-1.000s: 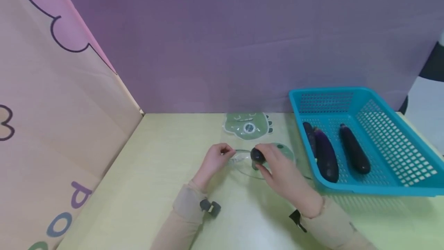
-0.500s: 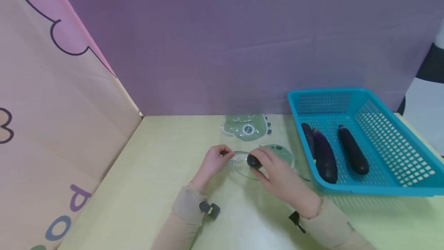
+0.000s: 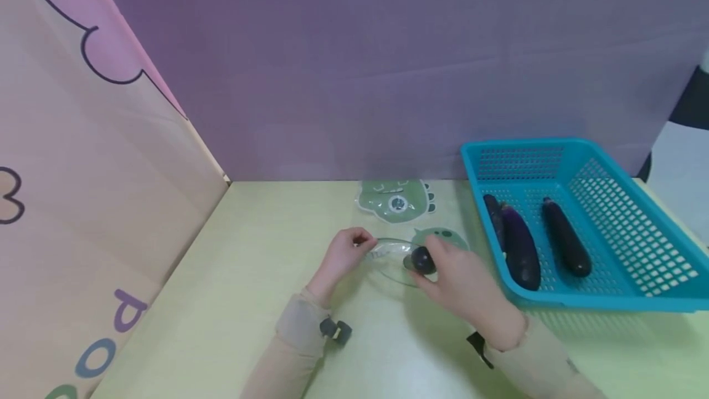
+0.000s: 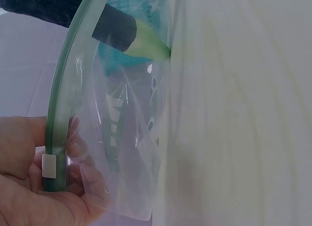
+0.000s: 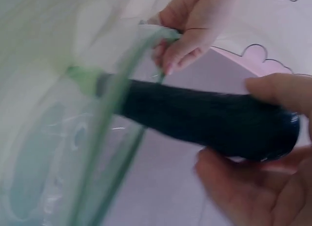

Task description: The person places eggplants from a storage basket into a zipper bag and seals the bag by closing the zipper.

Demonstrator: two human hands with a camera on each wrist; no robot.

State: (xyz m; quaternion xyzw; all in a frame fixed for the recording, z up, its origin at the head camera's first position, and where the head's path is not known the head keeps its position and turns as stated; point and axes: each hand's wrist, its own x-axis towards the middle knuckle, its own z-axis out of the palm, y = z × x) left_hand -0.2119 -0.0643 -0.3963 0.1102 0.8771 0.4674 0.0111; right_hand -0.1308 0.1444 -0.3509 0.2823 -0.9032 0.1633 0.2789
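left sleeve (image 3: 288, 350): beige, long | left wrist device (image 3: 342, 333): dark, two small blocks | right sleeve (image 3: 534, 356): beige, small greyish mark | right wrist piece (image 3: 479, 348): black, angular | left hand (image 3: 342, 257), right hand (image 3: 462, 279): bare

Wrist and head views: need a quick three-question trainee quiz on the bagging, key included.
1. Which end of the held eggplant is inside the clear bag?
2. True or false: the bag's mouth is zipped shut.
3. Fill in the colour: the left hand holds the bag's ____ edge.

Key:
1. The green stem end.
2. False; it stands open, the eggplant passing through it.
3. Green.
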